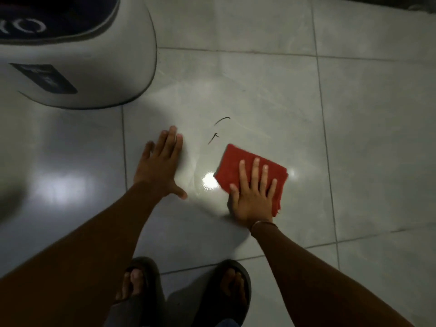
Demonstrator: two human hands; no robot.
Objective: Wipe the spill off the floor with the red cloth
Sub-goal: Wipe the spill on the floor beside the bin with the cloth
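A folded red cloth (pixel 238 164) lies flat on the pale tiled floor (pixel 377 138). My right hand (pixel 253 194) presses down on it with fingers spread. A thin wet film (pixel 200 161) with a curved edge shines on the tile between my hands, with a bright glare spot beside the cloth. Two small dark streaks (pixel 218 129) mark the tile just beyond the cloth. My left hand (pixel 160 165) rests flat on the floor to the left of the wet patch, fingers apart, holding nothing.
A large white appliance (pixel 82 67) with a dark label stands at the upper left, close to my left hand. My two feet in dark sandals (pixel 184 286) are at the bottom. Grey grout lines cross the tiles.
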